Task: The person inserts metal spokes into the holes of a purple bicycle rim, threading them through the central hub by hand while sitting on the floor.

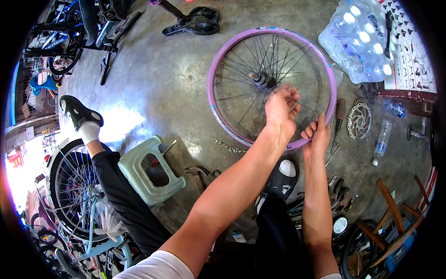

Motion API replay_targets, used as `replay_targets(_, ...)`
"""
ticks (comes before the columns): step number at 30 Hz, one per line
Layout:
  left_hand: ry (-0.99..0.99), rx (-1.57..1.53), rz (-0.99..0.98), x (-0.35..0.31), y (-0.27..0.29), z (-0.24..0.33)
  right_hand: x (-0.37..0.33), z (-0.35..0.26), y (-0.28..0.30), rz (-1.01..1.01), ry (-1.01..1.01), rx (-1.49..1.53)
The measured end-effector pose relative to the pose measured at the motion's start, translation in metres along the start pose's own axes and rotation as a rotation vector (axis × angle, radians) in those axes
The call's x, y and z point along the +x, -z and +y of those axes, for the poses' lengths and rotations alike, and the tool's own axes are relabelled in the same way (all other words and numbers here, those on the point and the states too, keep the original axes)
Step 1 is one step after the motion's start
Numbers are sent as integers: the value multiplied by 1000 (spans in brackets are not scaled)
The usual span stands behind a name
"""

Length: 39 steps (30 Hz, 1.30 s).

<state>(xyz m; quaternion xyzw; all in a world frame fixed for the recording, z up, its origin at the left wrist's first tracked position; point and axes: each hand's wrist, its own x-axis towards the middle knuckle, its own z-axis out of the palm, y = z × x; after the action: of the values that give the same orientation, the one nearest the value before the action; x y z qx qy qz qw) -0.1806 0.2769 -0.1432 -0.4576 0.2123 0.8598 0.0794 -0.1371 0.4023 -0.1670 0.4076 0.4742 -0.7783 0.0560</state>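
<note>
A purple-rimmed bicycle wheel (214, 58) lies ahead of me, with dark spokes running from its black hub (265, 80). Several spokes cross at loose angles. My left hand (281, 109) is beside the hub with curled fingers, closed around a thin spoke (306, 107) that stretches toward the right side of the rim. At the near right edge of the wheel, my right hand (318, 135) has its fingers wrapped over the rim, close to that spoke's outer end. The palm side of the right hand is hidden.
A green plastic stool (134, 179) stands left of my forearm. Right of the wheel lie a screwdriver (340, 109), a brake disc (359, 121) and an empty bottle (382, 142). Shrink-wrapped bottles (355, 44) stand far right, a bicycle saddle (200, 21) far ahead. Bicycles (76, 181) crowd the left.
</note>
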Motion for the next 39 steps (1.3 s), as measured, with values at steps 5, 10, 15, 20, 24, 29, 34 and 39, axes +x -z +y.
replay_targets(5,-89,-232,-63,10,12,-8,-1,0,-1,-5,4,-5)
replay_targets(10,-122,-479,-202,10,10,-15,-7,-4,-4,8,-10,-17)
replay_targets(15,-180,-555,-266,8,8,-25,-4,0,-2,22,-19,-10)
replay_targets(20,-131,-697,-376,9,11,-26,-9,-1,-7,39,-26,-21)
replay_targets(24,-120,-719,-413,17,17,-30,-7,1,-4,10,-33,3)
replay_targets(29,-126,-719,-434,16,19,-31,-5,4,0,-9,-25,4)
replay_targets(34,-144,-632,-471,19,23,-30,-5,6,0,1,-42,3)
replay_targets(39,-162,-229,-327,11,27,-21,-3,11,5,7,-69,26)
